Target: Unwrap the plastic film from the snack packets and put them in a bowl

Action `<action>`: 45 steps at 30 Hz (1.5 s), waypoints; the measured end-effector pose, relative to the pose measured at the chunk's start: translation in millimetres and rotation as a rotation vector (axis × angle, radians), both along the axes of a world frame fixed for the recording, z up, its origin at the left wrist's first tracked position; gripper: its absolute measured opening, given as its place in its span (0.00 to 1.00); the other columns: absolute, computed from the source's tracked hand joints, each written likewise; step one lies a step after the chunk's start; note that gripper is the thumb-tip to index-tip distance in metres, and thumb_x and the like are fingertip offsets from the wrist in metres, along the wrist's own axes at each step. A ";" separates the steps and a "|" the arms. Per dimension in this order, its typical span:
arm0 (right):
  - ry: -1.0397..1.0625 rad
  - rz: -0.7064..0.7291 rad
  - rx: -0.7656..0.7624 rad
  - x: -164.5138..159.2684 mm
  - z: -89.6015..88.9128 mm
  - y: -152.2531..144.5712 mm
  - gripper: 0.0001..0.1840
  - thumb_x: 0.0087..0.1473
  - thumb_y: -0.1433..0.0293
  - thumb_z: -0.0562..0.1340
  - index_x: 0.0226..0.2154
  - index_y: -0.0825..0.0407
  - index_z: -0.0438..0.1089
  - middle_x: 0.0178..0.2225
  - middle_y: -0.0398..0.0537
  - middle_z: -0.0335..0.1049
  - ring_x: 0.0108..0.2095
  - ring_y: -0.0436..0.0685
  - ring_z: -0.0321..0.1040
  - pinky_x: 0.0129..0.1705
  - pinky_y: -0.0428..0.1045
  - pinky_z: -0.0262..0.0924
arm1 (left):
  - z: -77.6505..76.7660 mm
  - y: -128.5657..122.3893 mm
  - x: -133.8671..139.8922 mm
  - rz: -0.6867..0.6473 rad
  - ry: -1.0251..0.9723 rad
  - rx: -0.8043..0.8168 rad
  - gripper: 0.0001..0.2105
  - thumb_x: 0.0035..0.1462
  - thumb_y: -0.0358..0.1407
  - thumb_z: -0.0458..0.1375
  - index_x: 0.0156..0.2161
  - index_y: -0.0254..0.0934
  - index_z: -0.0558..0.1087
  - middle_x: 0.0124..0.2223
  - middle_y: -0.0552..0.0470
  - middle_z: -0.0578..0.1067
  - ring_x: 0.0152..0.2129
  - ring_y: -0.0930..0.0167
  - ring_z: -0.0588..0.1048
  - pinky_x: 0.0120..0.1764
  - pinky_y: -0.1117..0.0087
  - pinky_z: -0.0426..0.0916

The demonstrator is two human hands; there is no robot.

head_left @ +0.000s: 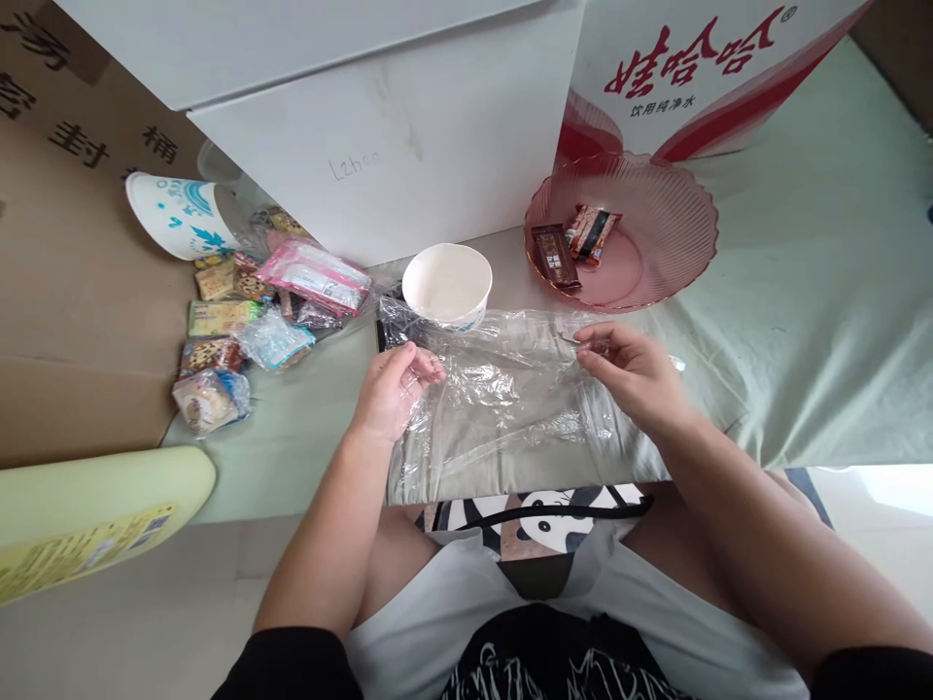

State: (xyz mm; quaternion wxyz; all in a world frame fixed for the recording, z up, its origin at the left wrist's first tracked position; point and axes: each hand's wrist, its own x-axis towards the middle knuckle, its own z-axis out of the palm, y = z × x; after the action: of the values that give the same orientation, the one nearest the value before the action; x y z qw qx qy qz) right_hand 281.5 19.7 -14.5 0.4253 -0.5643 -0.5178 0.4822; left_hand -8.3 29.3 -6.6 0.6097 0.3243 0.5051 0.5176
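Observation:
A clear, crinkled plastic bag (496, 384) lies spread over the cloth in front of me. My left hand (394, 389) is closed on the bag's left side, with film across the fingers. At the right upper part of the bag, my right hand (634, 374) pinches the film between thumb and fingers. Just behind the bag, touching its far edge, stands a white paper bowl (447, 282) with a blue print low on its side. A pink ribbed glass bowl (671, 224) beyond my right hand holds a dark brown wrapped snack (555, 257) and an orange-brown packet (594, 233).
Several wrapped snacks (219, 316) are piled at the left, by a tipped paper cup (179, 216) and a pink-edged packet (317, 277). White boxes (437, 136) wall off the back. A brown carton (80, 272) and a yellow-green container (102, 515) flank the left.

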 end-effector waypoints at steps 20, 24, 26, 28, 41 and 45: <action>-0.018 0.272 0.173 -0.9 -2.9 -8.9 0.17 0.58 0.66 0.65 0.50 0.48 0.73 0.35 0.46 0.77 0.33 0.53 0.75 0.39 0.52 0.71 | 0.5 -0.7 -5.1 -0.132 -0.015 0.056 0.18 0.45 0.50 0.71 0.27 0.36 0.77 0.27 0.51 0.78 0.24 0.71 0.75 0.29 0.71 0.70; -0.006 -0.053 0.135 -0.1 -1.6 -3.0 0.12 0.57 0.68 0.63 0.45 0.49 0.75 0.30 0.42 0.74 0.25 0.50 0.71 0.32 0.49 0.69 | 2.3 -4.2 -8.5 -0.431 0.092 0.006 0.16 0.46 0.48 0.72 0.29 0.34 0.81 0.31 0.45 0.81 0.29 0.67 0.78 0.32 0.70 0.70; 0.004 -0.142 0.128 0.9 0.1 -0.4 0.11 0.56 0.69 0.63 0.42 0.49 0.76 0.28 0.40 0.72 0.24 0.49 0.69 0.31 0.48 0.68 | 2.7 -4.6 -8.3 -0.404 0.108 0.041 0.15 0.48 0.45 0.71 0.24 0.34 0.79 0.27 0.46 0.79 0.27 0.69 0.76 0.32 0.69 0.70; 0.020 -0.175 0.122 1.6 1.0 1.0 0.09 0.55 0.69 0.63 0.39 0.49 0.77 0.28 0.40 0.73 0.23 0.48 0.68 0.29 0.47 0.68 | 3.2 -3.7 -8.3 -0.290 0.054 0.068 0.15 0.47 0.44 0.71 0.20 0.35 0.77 0.24 0.48 0.77 0.25 0.70 0.75 0.32 0.69 0.70; -0.458 0.042 0.402 7.1 -11.0 0.0 0.11 0.56 0.68 0.63 0.41 0.47 0.79 0.30 0.45 0.70 0.32 0.55 0.69 0.38 0.53 0.68 | -8.7 4.1 -26.1 0.253 0.122 0.375 0.18 0.44 0.45 0.73 0.17 0.37 0.72 0.56 0.51 0.75 0.50 0.64 0.73 0.40 0.70 0.74; -0.575 -0.049 0.540 10.5 -13.8 1.4 0.08 0.57 0.66 0.65 0.34 0.47 0.81 0.30 0.47 0.61 0.33 0.56 0.64 0.36 0.54 0.66 | -10.8 3.8 -27.4 0.270 0.251 0.447 0.22 0.47 0.48 0.71 0.14 0.39 0.70 0.57 0.51 0.77 0.59 0.58 0.69 0.50 0.63 0.73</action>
State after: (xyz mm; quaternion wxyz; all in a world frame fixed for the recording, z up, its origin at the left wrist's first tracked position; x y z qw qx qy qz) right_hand 292.1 21.1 -28.2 0.4074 -0.5562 -0.7106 0.1407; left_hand -35.8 33.1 -17.4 0.3813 0.4421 0.4886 0.6484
